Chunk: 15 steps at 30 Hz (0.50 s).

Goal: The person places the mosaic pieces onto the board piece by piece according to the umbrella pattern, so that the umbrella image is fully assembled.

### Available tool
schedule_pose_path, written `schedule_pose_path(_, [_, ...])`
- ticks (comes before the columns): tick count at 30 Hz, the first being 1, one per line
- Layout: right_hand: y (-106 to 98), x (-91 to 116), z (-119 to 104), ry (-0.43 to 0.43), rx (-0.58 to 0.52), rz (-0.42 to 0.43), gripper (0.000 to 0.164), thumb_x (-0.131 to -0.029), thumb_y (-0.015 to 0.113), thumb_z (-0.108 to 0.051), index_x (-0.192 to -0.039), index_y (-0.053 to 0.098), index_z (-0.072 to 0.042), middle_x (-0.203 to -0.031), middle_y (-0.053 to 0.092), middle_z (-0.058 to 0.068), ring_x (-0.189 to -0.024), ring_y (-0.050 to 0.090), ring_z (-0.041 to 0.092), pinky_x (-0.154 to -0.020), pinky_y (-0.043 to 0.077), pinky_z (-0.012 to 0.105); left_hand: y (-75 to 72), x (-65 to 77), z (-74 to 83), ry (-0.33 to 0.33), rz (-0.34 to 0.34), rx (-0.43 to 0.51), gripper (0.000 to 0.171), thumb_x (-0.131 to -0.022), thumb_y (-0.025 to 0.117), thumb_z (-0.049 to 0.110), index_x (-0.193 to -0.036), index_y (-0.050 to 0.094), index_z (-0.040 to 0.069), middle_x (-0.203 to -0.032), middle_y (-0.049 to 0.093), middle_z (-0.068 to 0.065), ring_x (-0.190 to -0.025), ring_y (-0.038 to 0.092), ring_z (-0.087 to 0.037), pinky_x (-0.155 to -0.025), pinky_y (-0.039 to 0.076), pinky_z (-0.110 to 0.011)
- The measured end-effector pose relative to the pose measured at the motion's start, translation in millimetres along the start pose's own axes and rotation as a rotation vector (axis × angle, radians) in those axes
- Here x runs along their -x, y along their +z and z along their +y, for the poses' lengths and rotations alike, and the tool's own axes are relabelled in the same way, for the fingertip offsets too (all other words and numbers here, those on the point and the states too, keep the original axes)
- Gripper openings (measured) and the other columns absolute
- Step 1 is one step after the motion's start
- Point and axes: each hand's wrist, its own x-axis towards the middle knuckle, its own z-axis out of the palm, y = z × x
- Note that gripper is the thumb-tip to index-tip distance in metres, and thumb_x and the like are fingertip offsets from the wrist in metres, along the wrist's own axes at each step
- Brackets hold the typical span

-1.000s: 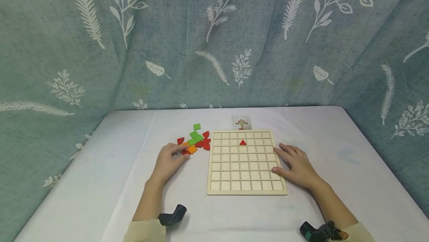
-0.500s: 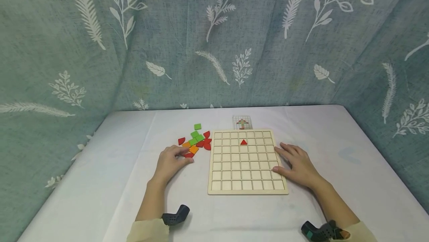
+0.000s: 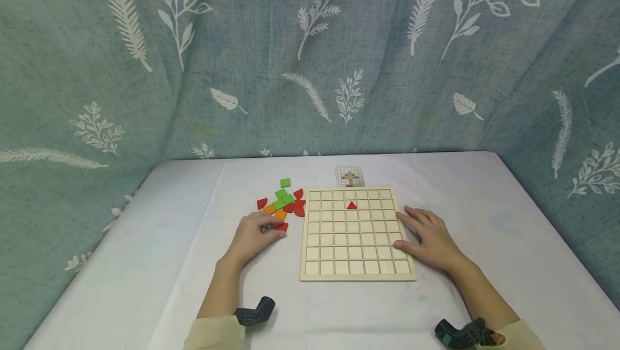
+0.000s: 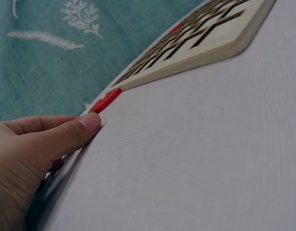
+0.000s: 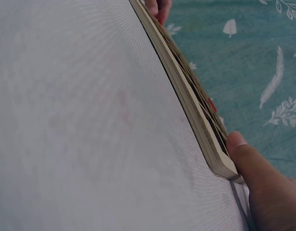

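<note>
In the head view my left hand [image 3: 254,236] is left of the wooden grid board [image 3: 357,278], pinching a small flat red tile [image 3: 282,226] between thumb and fingers just above or on the cloth. The fingers partly cover the tile, so its full shape is hidden. Just beyond lie loose tiles: orange squares [image 3: 280,214], green squares [image 3: 281,194] and red rounded ones [image 3: 298,212]. A red triangle [image 3: 351,205] sits in a cell near the board's far side. My right hand [image 3: 431,239] rests at the board's right edge with fingers extended; its thumb [image 5: 241,147] touches the rim.
A small card [image 3: 350,176] with a gridded coloured picture lies behind the board. White cloth [image 3: 334,317] covers the table, and a leaf-patterned green curtain [image 3: 271,70] hangs behind it. Dark wrist devices [image 3: 255,312] are worn on both arms.
My left hand has moved slightly right and nearer to me, and the red tile has come along, away from the orange tiles. The right hand and board stay practically still.
</note>
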Motion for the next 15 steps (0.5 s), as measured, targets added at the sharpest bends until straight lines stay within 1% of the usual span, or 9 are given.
schedule_pose_path(6, [0, 0, 0, -0.002, -0.004, 0.002, 0.071, -0.079, 0.069, -0.047, -0.137, 0.05, -0.01, -0.143, 0.041, 0.017, -0.128, 0.034, 0.039, -0.102, 0.022, 0.062, 4.3, -1.9, 5.0, 0.005, -0.013, -0.036, 0.027, -0.074, 0.079, 0.03, -0.099, 0.075, 0.022, -0.085, 0.061, 0.009, -0.081, 0.049, -0.011, -0.08, 0.036, -0.036])
schedule_pose_path(8, [0, 0, 0, -0.001, -0.006, 0.001, 0.071, -0.079, 0.069, -0.047, -0.137, 0.05, -0.01, -0.143, 0.041, 0.017, -0.129, 0.034, 0.04, -0.102, 0.022, 0.062, 6.1, -2.6, 6.4, 0.015, -0.015, -0.029, 0.025, -0.074, 0.079, 0.029, -0.098, 0.075, 0.021, -0.083, 0.06, 0.009, -0.08, 0.049, -0.012, -0.079, 0.036, -0.035])
schedule_pose_path(15, [0, -1, 0, -0.005, 0.001, -0.002, 0.071, -0.079, 0.069, -0.047, -0.136, 0.05, -0.009, -0.143, 0.041, 0.018, -0.128, 0.035, 0.04, -0.101, 0.023, 0.062, 10.5, -2.5, 11.5, 0.042, -0.046, 0.042, 0.019, -0.074, 0.08, 0.027, -0.091, 0.075, 0.021, -0.082, 0.06, 0.012, -0.081, 0.05, -0.009, -0.076, 0.043, -0.031])
